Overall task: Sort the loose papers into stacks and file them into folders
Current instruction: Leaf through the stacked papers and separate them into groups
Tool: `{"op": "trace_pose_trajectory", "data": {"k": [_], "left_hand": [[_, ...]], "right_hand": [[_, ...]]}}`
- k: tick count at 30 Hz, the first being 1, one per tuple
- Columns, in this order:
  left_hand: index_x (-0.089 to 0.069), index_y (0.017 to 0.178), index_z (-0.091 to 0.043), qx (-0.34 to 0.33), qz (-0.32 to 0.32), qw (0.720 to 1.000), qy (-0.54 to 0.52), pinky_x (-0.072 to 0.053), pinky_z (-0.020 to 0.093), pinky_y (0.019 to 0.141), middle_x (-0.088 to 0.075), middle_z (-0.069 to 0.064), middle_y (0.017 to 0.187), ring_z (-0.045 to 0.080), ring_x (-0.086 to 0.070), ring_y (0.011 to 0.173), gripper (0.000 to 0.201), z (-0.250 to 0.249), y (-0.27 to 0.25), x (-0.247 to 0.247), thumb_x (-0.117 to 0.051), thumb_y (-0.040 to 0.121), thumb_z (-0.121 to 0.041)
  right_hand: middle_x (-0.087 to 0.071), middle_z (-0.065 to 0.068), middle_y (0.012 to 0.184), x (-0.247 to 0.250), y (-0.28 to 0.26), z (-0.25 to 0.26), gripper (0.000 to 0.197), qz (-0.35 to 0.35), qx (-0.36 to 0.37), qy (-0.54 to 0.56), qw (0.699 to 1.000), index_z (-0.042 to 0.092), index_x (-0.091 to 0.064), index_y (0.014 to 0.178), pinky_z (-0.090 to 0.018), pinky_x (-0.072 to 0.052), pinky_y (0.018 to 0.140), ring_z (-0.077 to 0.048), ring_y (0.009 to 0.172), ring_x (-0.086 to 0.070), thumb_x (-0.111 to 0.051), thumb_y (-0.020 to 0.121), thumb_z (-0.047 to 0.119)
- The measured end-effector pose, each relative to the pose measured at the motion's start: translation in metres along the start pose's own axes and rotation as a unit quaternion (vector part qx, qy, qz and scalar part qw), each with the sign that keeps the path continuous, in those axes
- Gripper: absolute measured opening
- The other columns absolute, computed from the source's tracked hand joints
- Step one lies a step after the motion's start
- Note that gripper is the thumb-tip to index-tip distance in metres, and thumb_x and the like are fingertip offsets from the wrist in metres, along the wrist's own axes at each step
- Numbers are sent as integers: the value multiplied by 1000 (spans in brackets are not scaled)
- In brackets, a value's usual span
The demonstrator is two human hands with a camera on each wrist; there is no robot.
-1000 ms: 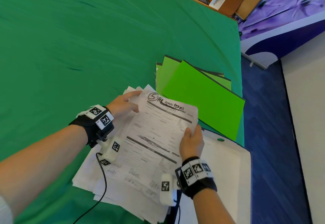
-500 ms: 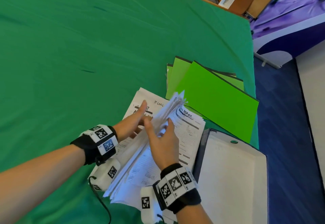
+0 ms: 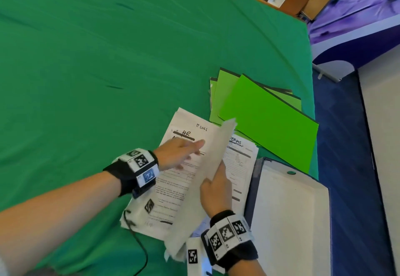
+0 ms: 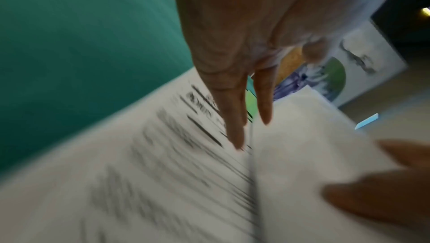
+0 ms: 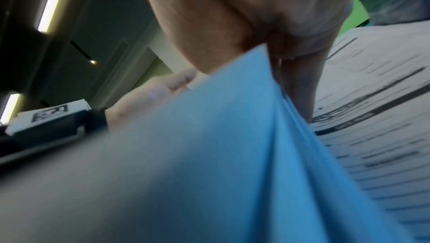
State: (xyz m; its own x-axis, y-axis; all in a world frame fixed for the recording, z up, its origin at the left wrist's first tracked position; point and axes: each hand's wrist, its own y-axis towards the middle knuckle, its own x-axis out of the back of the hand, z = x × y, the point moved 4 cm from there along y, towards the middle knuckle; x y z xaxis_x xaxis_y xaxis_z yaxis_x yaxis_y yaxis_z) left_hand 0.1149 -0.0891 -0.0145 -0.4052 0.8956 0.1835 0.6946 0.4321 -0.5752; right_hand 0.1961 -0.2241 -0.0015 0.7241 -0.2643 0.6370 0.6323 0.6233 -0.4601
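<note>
Overhead, I count three green folders (image 3: 268, 128) fanned on the green cloth (image 3: 108, 59), one white box (image 3: 292, 221), and two paper piles split by a lifted sheaf (image 3: 205, 178) pinched in my right hand (image 3: 216, 191). Left-wrist view: left hand (image 4: 232, 44) extends flat, fingers straight on the HR page (image 4: 139, 173). Right-wrist view: right fingers (image 5: 300, 89) grip the sheaf's edge.

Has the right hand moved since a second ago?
Yes. The right hand has left the sheet beside the green folders and swung left, lifting papers up.
</note>
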Motion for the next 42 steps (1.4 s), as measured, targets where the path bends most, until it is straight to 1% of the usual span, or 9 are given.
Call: {"op": "trace_pose_trajectory", "data": {"k": [3, 8, 11, 15, 20, 25, 29, 35, 42], "left_hand": [[-54, 130, -16, -38, -117, 934, 335, -47, 39, 97, -51, 6, 129, 23, -53, 114, 47, 3, 32, 38, -57, 93, -45], [-56, 103, -18, 34, -87, 893, 441, -50, 39, 84, -47, 7, 107, 26, -52, 92, 41, 12, 56, 65, -68, 84, -51], [-62, 84, -12, -17, -46, 923, 382, -44, 28, 65, -58, 5, 86, 20, -52, 71, 37, 9, 50, 59, -71, 83, -48], [-68, 100, -14, 16, 61, 979, 193, -56, 30, 67, -71, -1, 89, 19, -69, 78, 28, 22, 33, 50, -72, 86, -36], [-65, 107, 5, 27, 91, 983, 157, -58, 48, 83, -71, 20, 104, 34, -71, 88, 30, 35, 8, 39, -56, 97, -23], [-55, 81, -4, -3, 45, 999, 19, -57, 46, 84, -57, 17, 93, 35, -65, 89, 23, 11, -4, 20, -58, 95, -22], [-50, 140, -13, -28, 87, 993, 80, -31, 33, 109, -47, 12, 145, 25, -43, 134, 63, -17, -22, -11, -23, 102, -55], [-56, 119, -12, 66, 66, 989, -113, -40, 57, 105, -46, 6, 143, 29, -47, 128, 69, 0, -15, -25, -20, 96, -66], [-58, 128, -18, 77, 97, 954, -272, -46, 50, 102, -67, 8, 116, 25, -64, 104, 90, 12, 0, -27, -21, 81, -86]], "right_hand": [[-61, -13, 118, 12, 3, -10, 66, -24, -35, 2, 999, 24, -22, 151, -30, -47, 82, -25, 90, -54, -44, 92, 4], [-58, -19, 124, 37, 2, -13, 80, -70, -47, -11, 996, 27, -4, 154, -28, -42, 80, -23, 85, -47, -47, 91, 3], [-57, -21, 127, 39, -4, -11, 89, -97, -19, -22, 995, 25, 10, 153, -26, -38, 77, -30, 89, -56, -49, 91, 1], [-59, -11, 89, 30, -10, -11, 92, -99, 46, -69, 992, 34, 14, 151, -30, -44, 72, -23, 69, -53, -49, 93, 3], [-59, -11, 115, 14, -3, -14, 41, -70, 101, -123, 985, 22, -56, 131, -19, -35, 88, -27, 107, -56, -47, 95, 4], [-67, -6, 103, 7, -7, 2, 30, -88, 56, -91, 990, 17, -70, 103, -25, -39, 81, -24, 101, -59, -53, 94, 40], [-60, -1, 71, 10, -15, 15, 72, -77, -13, -72, 994, 19, -60, 67, -34, -39, 66, -22, 73, -55, -28, 81, 83], [-68, -11, 86, 14, -8, 1, 46, -62, -26, -66, 996, 6, -68, 85, -36, -48, 72, -29, 86, -63, -55, 90, 50], [-65, 2, 122, 20, -25, 15, 36, -12, 106, 221, 969, 16, -55, 128, -24, -53, 86, -11, 112, -62, -61, 94, 23]]}}
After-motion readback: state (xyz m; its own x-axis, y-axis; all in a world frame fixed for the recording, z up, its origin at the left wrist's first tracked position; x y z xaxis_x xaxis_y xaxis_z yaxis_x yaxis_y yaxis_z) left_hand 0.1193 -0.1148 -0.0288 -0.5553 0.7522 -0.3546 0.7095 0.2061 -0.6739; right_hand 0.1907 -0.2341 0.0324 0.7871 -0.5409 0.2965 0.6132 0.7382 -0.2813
